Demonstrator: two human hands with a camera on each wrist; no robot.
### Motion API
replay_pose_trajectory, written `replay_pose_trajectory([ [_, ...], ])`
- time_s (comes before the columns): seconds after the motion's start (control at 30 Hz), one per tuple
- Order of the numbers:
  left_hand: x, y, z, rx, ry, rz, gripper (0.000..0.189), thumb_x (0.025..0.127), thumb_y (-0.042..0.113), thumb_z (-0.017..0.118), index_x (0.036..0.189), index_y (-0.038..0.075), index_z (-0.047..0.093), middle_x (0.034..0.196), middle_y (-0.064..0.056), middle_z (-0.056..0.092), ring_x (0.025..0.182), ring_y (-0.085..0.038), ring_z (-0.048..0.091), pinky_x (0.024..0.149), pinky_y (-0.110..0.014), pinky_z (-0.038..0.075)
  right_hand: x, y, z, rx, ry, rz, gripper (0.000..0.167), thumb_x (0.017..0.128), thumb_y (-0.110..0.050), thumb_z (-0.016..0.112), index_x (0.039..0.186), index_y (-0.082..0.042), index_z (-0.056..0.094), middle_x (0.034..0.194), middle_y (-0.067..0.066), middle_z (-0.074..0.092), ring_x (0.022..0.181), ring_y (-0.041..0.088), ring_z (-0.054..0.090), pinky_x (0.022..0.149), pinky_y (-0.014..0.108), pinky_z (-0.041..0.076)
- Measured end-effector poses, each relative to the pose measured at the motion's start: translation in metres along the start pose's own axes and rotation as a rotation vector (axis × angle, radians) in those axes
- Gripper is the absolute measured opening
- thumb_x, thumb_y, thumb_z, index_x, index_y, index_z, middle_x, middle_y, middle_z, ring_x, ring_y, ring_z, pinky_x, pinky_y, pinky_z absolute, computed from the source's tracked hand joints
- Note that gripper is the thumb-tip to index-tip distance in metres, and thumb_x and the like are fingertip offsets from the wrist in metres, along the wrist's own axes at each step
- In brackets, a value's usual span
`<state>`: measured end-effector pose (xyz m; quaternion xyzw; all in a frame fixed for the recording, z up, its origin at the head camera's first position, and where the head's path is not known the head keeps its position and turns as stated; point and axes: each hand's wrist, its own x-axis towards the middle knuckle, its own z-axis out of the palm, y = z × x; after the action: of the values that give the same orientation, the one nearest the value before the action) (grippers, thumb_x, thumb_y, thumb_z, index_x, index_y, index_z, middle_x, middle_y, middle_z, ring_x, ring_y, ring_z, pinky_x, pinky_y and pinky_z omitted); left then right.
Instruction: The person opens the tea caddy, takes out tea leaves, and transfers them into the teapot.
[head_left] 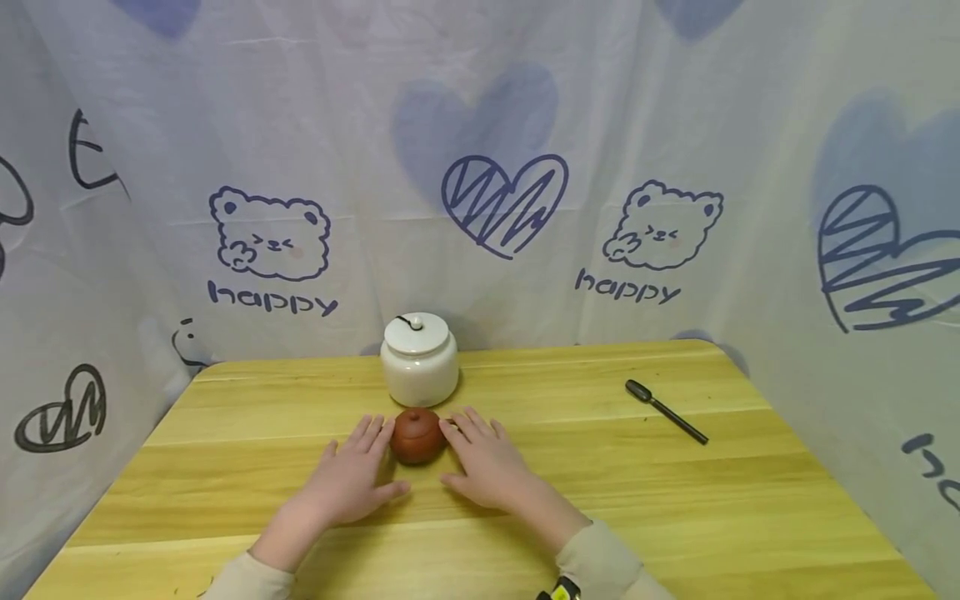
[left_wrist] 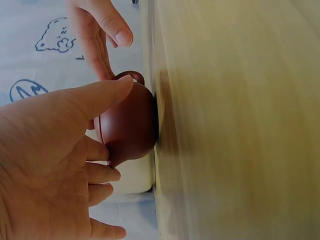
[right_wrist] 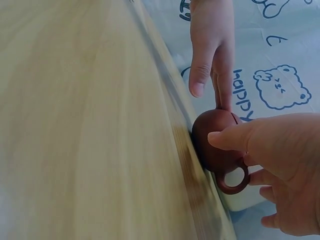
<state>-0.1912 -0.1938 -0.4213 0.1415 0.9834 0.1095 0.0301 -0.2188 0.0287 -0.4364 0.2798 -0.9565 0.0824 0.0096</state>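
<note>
A small reddish-brown clay teapot point(head_left: 417, 437) with a knobbed lid stands upright on the wooden table point(head_left: 675, 517). Its loop handle point(right_wrist: 233, 181) is on the right side, and its spout point(left_wrist: 118, 159) points left. My left hand point(head_left: 356, 477) lies at the spout side, its mostly straight fingertips at the teapot. On the handle side, my right hand point(head_left: 489, 463) has its outstretched fingertips at the pot. Both thumbs are held apart from the fingers, toward the near side. Whether every fingertip touches the clay cannot be told.
Right behind the teapot stands a white lidded jar point(head_left: 420, 373) with a dark cord at its knob. A slim black tool point(head_left: 666, 411) with a thicker head lies at the right. Printed cloth point(head_left: 360, 208) hangs behind the table and along its sides.
</note>
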Motion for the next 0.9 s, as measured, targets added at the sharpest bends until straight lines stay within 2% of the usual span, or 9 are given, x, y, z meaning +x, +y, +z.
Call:
replay_pose_trajectory([
  [0.47, 0.008, 0.035, 0.008, 0.071, 0.0, -0.007, 0.094, 0.085, 0.059, 0.064, 0.153, 0.005, 0.027, 0.16, -0.017, 0.026, 0.15, -0.034, 0.021, 0.112, -0.07, 0.022, -0.025, 0.025, -0.008, 0.031, 0.024, -0.012, 0.073, 0.092, -0.045, 0.062, 0.151, -0.012, 0.036, 0.156, 0.012, 0.036, 0.149, 0.031, 0.024, 0.115, 0.06, 0.029],
  [0.73, 0.013, 0.056, 0.009, 0.051, -0.033, 0.014, 0.094, 0.087, 0.059, 0.062, 0.154, 0.005, 0.025, 0.161, -0.017, 0.025, 0.151, -0.033, 0.019, 0.114, -0.068, 0.02, -0.041, 0.042, -0.009, 0.074, 0.033, 0.006, 0.073, 0.092, -0.044, 0.062, 0.151, -0.011, 0.035, 0.157, 0.013, 0.035, 0.149, 0.033, 0.023, 0.115, 0.062, 0.027],
  [0.9, 0.02, 0.066, 0.014, 0.058, -0.032, 0.034, 0.093, 0.088, 0.06, 0.06, 0.155, 0.005, 0.024, 0.161, -0.017, 0.024, 0.151, -0.032, 0.018, 0.116, -0.067, 0.019, -0.051, 0.052, -0.011, 0.105, 0.058, 0.011, 0.073, 0.092, -0.042, 0.064, 0.151, -0.01, 0.036, 0.157, 0.014, 0.036, 0.148, 0.035, 0.025, 0.113, 0.064, 0.028],
])
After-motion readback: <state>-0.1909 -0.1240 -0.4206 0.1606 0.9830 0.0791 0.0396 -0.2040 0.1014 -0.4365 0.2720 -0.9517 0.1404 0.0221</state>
